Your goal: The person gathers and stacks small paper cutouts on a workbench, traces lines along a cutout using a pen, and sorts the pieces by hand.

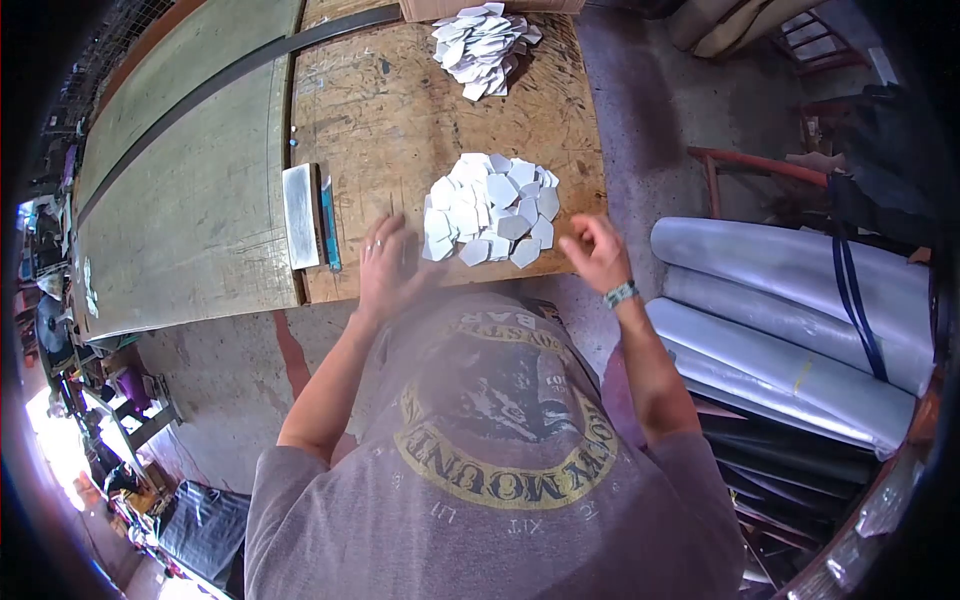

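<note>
The pile of pale pieces point(490, 212) lies on the tabletop point(350, 120) between the blurred, loosely open left hand point(388, 262) and half-curled right hand point(598, 256), neither visibly holding anything; a second pile point(483, 50) lies beyond both.

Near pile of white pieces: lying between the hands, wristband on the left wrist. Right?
Wrong side: the head view shows the wristband at the right hand, not the left hand. The near pile does lie between the hands.
</note>
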`<state>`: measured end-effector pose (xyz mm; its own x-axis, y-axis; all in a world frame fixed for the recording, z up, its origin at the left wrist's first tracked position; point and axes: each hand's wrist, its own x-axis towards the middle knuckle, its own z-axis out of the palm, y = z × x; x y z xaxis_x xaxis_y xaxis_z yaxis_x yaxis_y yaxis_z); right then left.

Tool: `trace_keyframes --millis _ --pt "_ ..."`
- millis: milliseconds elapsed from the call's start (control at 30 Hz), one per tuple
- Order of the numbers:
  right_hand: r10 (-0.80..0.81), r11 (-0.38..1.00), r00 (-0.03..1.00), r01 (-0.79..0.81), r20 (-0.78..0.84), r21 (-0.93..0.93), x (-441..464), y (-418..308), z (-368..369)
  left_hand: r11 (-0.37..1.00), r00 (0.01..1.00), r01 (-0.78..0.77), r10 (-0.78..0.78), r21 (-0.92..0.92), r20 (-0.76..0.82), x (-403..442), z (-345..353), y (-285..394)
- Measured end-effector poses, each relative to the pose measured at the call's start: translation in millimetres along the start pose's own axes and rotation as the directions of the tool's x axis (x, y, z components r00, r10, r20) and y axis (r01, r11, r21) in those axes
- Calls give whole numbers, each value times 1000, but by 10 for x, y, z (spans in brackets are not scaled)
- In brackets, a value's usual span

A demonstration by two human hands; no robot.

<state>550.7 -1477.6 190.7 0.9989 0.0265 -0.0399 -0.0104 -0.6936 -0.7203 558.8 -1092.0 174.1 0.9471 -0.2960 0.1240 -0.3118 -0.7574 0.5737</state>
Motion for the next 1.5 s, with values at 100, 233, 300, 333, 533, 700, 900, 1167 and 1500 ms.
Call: trace_keyframes --millis 100,233,300,333,533,700,900,1167,1500 --pt "-103 995 994 102 34 21 -289 -69 271 998 998 -5 8 57 -65 -98 176 115" --pt "-142 989 986 137 -89 -58 -333 -95 620 1000 998 17 -17 -7 -54 -34 236 232" --pt "-127 991 981 119 -146 -66 -333 -51 700 998 997 53 -55 -34 -63 -62 205 227" --pt "-145 988 978 135 -153 -75 -325 -92 685 996 995 74 -77 -52 -63 -108 205 223" --pt "-182 980 970 164 -164 -113 -311 -110 698 999 983 40 -41 -10 -182 -152 398 159" --pt "-209 978 956 210 -208 -15 -368 21 773 999 963 -11 -3 -48 -269 -93 359 152" --pt "-98 981 971 132 -219 144 -641 57 900 972 983 -29 -15 -232 -183 -204 299 -63" --pt "-104 988 983 120 -154 96 -1101 -1104 1709 919 989 -70 14 -387 -146 -1442 -597 -391" --pt "-439 887 795 309 419 343 -1346 -3325 3970 614 658 685 -753 -393 -29 -4683 -1736 -2121"
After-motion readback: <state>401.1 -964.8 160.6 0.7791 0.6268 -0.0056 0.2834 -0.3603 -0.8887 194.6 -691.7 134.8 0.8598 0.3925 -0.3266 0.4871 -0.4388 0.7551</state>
